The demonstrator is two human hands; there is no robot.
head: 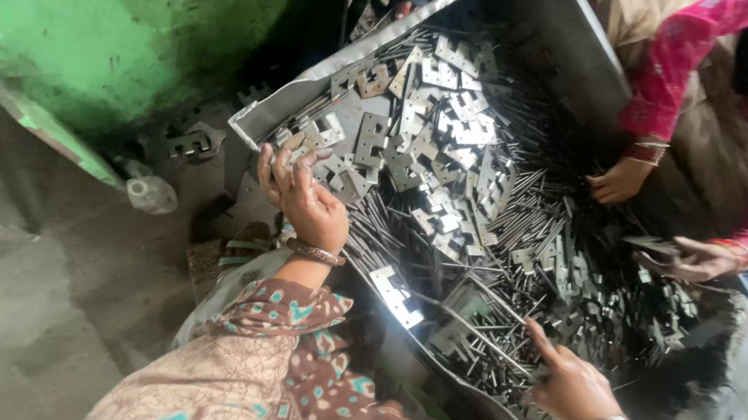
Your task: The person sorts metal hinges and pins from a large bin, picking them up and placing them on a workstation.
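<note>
A big dented metal tray [313, 81] holds a heap of flat grey hinge plates [435, 127] and thin metal pins [510, 244]. My left hand [305, 199], with a bangle and a brown patterned sleeve, lies at the tray's left rim. Its fingers curl over a few plates, and the grip is hidden. My right hand [567, 384] is at the tray's near edge, fingers pinched on a long pin [491, 343] that runs up to the left. Another person in pink sleeves has one hand [618, 180] and a second hand [691, 260] in the pile's right side.
A green painted wall [125, 39] rises at the upper left over a grey concrete floor [48, 302]. A small clear bottle [152, 195] and a few stray plates [189, 143] lie on the floor beside the tray. My sandalled foot [246, 245] rests by the tray's rim.
</note>
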